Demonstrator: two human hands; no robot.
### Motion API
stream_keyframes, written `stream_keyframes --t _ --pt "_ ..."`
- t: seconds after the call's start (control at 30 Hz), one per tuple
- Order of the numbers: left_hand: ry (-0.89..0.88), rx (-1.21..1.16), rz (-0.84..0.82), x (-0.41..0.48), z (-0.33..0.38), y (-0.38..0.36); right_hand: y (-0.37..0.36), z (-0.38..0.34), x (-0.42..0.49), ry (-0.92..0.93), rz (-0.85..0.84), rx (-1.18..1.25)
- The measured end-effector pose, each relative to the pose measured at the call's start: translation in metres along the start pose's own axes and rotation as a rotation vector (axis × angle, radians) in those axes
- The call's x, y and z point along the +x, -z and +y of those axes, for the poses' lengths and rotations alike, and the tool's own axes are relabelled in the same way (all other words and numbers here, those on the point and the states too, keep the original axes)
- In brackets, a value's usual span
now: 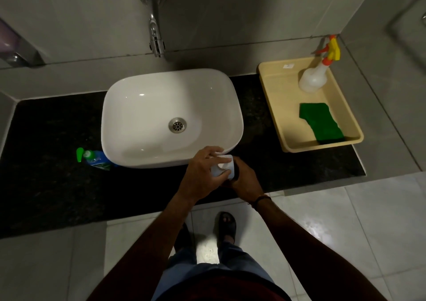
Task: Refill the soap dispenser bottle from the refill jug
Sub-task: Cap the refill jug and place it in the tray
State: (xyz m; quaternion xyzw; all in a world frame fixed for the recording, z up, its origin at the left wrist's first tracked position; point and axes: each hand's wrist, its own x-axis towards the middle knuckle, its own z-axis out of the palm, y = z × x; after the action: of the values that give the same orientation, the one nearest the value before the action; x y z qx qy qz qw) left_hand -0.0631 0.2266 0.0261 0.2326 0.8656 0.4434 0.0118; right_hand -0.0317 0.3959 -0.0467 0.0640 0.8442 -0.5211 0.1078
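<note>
Soap dispenser bottle (98, 160), green-pumped, sits on the dark counter (46, 128) just beside the basin (138, 107)'s front left corner. At the basin's front rim we grip a white container (222, 166), left hand (202, 174) and right hand (245, 182) both curling their fingers round it.

Left hand (202, 174), right hand (246, 181), fingers (211, 150) curled

Fingers (213, 151) of the left hand (202, 174) cover most of the white container (224, 166), so its shape and opening cannot be told. The right hand (246, 183) curls its fingers out of sight behind it. Well left of the fingers, the sink (138, 161) hides part of a blue bottle (98, 159), whose label is blurred. Far beyond them to the left, a wall dispenser (13, 45) is cut by the picture's edge.
</note>
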Motion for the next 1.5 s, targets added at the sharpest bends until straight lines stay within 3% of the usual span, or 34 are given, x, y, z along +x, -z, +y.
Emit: stream_keyframes --t 0.23,0.37,0.5,0.63,0.77,0.9,0.97,1.03,1.07,1.13,1.2,1.33,1.5 --pt "-0.064 0.001 -0.069 0.004 0.003 0.002 0.001 0.006 0.0 -0.035 0.037 -0.028" --pt "0.014 0.011 0.008 0.002 0.002 0.002 -0.001 0.003 0.002 -0.038 -0.011 -0.031" --pt "-0.037 0.006 -0.072 0.003 0.004 0.002 0.001 0.001 -0.001 -0.055 0.038 -0.041" --pt "0.013 0.039 -0.021 0.002 0.003 0.004 -0.003 0.003 0.001 -0.043 -0.016 -0.001" --pt "-0.042 0.04 -0.11 0.003 0.005 0.005 0.001 -0.005 0.0 -0.105 0.025 -0.02" --pt "0.014 0.084 -0.033 0.003 0.004 0.003 0.005 -0.007 -0.007 -0.201 -0.043 0.002" --pt "0.014 0.088 -0.041 0.005 0.003 0.002 0.0 0.017 -0.007 -0.153 -0.031 0.046" --pt "-0.026 0.087 -0.095 0.005 0.005 0.001 0.006 0.022 0.014 -0.478 0.041 -0.11" --pt "-0.042 0.089 -0.109 0.004 0.005 0.0 0.002 0.022 0.012 -0.499 0.039 -0.081" --pt "-0.038 0.11 -0.083 0.003 0.005 -0.001 0.005 0.019 -0.003 -0.149 -0.035 -0.024" --pt "0.004 0.113 -0.058 0.004 0.004 0.0 0.004 -0.01 -0.005 -0.207 -0.019 -0.055" --pt "-0.043 0.097 -0.168 0.006 0.007 -0.001 0.004 0.0 -0.001 -0.045 0.016 -0.057" --pt "0.013 0.12 -0.09 0.005 0.005 -0.001 0.005 0.0 0.0 -0.063 0.012 -0.073"
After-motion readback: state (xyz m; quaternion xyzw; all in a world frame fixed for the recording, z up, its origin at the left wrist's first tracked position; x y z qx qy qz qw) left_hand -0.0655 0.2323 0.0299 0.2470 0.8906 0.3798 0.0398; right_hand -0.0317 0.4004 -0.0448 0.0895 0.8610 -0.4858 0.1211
